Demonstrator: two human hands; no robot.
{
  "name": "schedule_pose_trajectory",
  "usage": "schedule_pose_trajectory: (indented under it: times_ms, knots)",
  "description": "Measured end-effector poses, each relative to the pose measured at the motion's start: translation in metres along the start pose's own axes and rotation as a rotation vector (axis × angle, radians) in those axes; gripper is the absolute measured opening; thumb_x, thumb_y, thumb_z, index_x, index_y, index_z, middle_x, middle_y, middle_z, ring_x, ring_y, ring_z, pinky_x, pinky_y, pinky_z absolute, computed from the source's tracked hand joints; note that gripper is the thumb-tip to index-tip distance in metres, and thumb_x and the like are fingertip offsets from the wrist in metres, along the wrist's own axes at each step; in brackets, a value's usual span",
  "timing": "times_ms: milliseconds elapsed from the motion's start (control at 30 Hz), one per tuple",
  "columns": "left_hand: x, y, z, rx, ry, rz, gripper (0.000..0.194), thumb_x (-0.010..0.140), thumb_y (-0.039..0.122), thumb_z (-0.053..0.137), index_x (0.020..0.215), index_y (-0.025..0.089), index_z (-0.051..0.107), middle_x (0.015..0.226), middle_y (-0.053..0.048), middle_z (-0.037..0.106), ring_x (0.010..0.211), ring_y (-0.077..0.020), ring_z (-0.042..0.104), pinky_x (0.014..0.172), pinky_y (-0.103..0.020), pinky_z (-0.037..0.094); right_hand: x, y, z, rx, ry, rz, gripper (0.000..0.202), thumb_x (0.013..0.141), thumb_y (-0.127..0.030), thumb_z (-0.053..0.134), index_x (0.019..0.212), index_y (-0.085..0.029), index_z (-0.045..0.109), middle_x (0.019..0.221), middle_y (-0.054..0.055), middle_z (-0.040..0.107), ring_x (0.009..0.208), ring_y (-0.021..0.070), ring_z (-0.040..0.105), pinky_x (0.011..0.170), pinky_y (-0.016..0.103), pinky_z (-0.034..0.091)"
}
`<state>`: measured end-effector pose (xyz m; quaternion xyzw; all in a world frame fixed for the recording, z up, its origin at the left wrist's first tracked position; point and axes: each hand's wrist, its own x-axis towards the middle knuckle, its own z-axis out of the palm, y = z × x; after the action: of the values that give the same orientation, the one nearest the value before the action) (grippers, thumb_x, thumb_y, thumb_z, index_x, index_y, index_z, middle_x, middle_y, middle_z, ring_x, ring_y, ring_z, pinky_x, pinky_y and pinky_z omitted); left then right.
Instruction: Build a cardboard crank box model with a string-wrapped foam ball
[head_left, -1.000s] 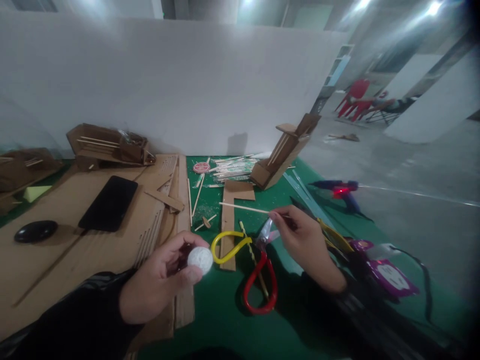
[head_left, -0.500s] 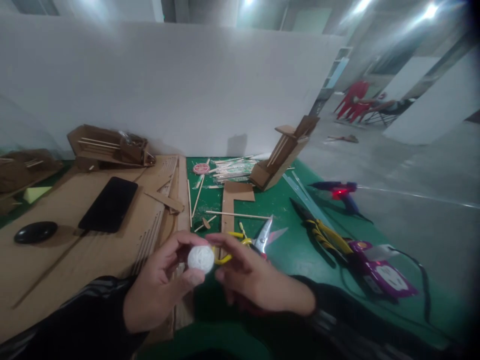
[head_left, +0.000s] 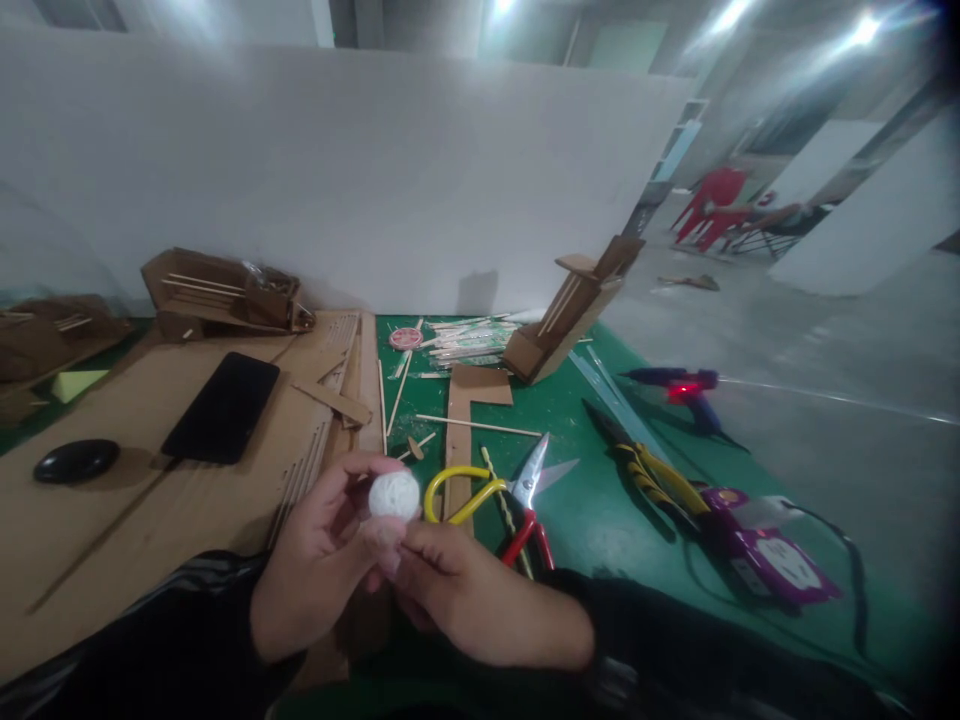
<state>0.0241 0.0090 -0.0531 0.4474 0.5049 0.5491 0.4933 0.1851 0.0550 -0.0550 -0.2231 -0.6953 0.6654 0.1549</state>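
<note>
A white ball [head_left: 394,495], its surface looking like wound thread, is held between the thumb and fingers of my left hand [head_left: 322,560]. Just below the ball, my right hand [head_left: 472,590] has its thumb and index finger pinched together, touching my left thumb; whatever lies in that pinch is too small to make out. Scissors [head_left: 529,490] with yellow and red handles lie open beyond my right hand. A thin wooden stick [head_left: 480,426] and an L-shaped cardboard piece [head_left: 457,440] rest on the green table [head_left: 540,405].
Pliers [head_left: 652,475], a glue gun [head_left: 682,385] and a purple device [head_left: 772,555] lie at the right. A cardboard structure [head_left: 570,310] leans at the back. A phone [head_left: 223,408] and a black mouse [head_left: 76,460] are on cardboard at the left.
My right hand has moved left and lower, and its fingers have closed into a pinch beneath the ball. More of the scissors shows. The ball has shifted slightly left and up.
</note>
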Motion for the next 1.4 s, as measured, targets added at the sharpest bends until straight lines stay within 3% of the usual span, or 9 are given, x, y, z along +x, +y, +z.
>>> schedule_pose_trajectory:
  times_ms: [100,167,333,500,700,867,1100,1267,1400]
  knots:
    - [0.009,-0.002,-0.005,0.043,0.062,0.074,0.032,0.083,0.033,0.070,0.108,0.020,0.056,0.096,-0.004,0.067,0.086,-0.0164,0.066,0.073,-0.023,0.054,-0.010,-0.005,-0.006,-0.321,0.106,-0.101,0.035,0.102,-0.035,0.033,0.088,-0.016,0.059,0.074,-0.001,0.054,0.070,0.0106,0.052,0.066,0.022,0.042]
    - [0.013,-0.004,-0.006,0.072,0.043,0.087,0.031,0.083,0.030,0.071,0.108,0.020,0.057,0.101,-0.004,0.067,0.094,-0.0169,0.065,0.082,-0.025,0.052,-0.016,-0.008,-0.010,-0.525,0.139,-0.124,0.034,0.102,-0.030,0.031,0.086,-0.016,0.058,0.072,0.000,0.055,0.067,0.0112,0.053,0.064,0.023,0.040]
    - [0.015,-0.010,-0.006,0.180,-0.108,0.041,0.035,0.081,0.030,0.072,0.112,0.018,0.062,0.109,-0.008,0.067,0.098,-0.0207,0.064,0.086,-0.029,0.051,-0.025,-0.016,-0.020,-1.019,0.105,-0.276,0.018,0.091,-0.019,0.040,0.078,-0.016,0.053,0.066,0.001,0.053,0.054,0.0134,0.039,0.050,0.029,0.028]
    - [0.014,-0.010,-0.007,0.349,-0.271,0.085,0.034,0.082,0.032,0.070,0.114,0.020,0.066,0.106,-0.008,0.066,0.095,-0.0218,0.063,0.081,-0.030,0.051,-0.028,-0.032,-0.037,-1.161,0.067,-0.422,0.014,0.086,-0.011,0.044,0.082,-0.015,0.057,0.077,0.006,0.057,0.066,0.0168,0.045,0.058,0.029,0.036]
    - [0.010,-0.008,-0.006,0.286,-0.277,-0.009,0.047,0.075,0.021,0.076,0.112,0.023,0.047,0.102,-0.004,0.065,0.096,-0.0200,0.064,0.086,-0.033,0.049,-0.020,-0.038,-0.053,-1.102,0.112,-0.506,0.022,0.098,-0.021,0.045,0.092,-0.015,0.065,0.082,0.007,0.055,0.075,0.0170,0.049,0.066,0.027,0.044]
    - [0.008,-0.009,-0.006,0.265,-0.328,-0.032,0.052,0.074,0.016,0.075,0.112,0.025,0.041,0.105,-0.004,0.066,0.100,-0.0197,0.064,0.090,-0.033,0.048,-0.003,-0.028,-0.057,-0.875,0.161,-0.530,0.020,0.096,-0.025,0.053,0.094,-0.015,0.070,0.079,0.004,0.052,0.072,0.0143,0.051,0.063,0.024,0.044]
    - [0.002,-0.005,-0.007,0.438,-0.288,0.085,0.045,0.079,0.025,0.072,0.120,0.026,0.054,0.116,-0.008,0.065,0.108,-0.0239,0.062,0.095,-0.035,0.047,0.016,-0.009,-0.060,-0.679,0.304,-0.497,0.012,0.091,-0.017,0.060,0.084,-0.013,0.069,0.075,0.003,0.059,0.070,0.0131,0.057,0.062,0.023,0.044]
    - [0.007,0.000,-0.008,0.605,-0.263,0.231,0.030,0.085,0.030,0.066,0.115,0.028,0.066,0.115,-0.008,0.061,0.110,-0.0235,0.058,0.097,-0.034,0.045,0.013,0.003,-0.059,-0.667,0.318,-0.380,0.016,0.094,-0.023,0.055,0.086,-0.015,0.067,0.078,0.004,0.063,0.073,0.0140,0.059,0.064,0.024,0.045]
    - [0.010,0.000,-0.009,0.582,-0.208,0.222,0.029,0.085,0.032,0.065,0.114,0.026,0.067,0.121,-0.009,0.060,0.116,-0.0252,0.055,0.098,-0.034,0.044,0.005,0.012,-0.052,-0.696,0.284,-0.346,0.015,0.094,-0.017,0.051,0.086,-0.015,0.063,0.078,0.004,0.060,0.072,0.0140,0.056,0.064,0.024,0.044]
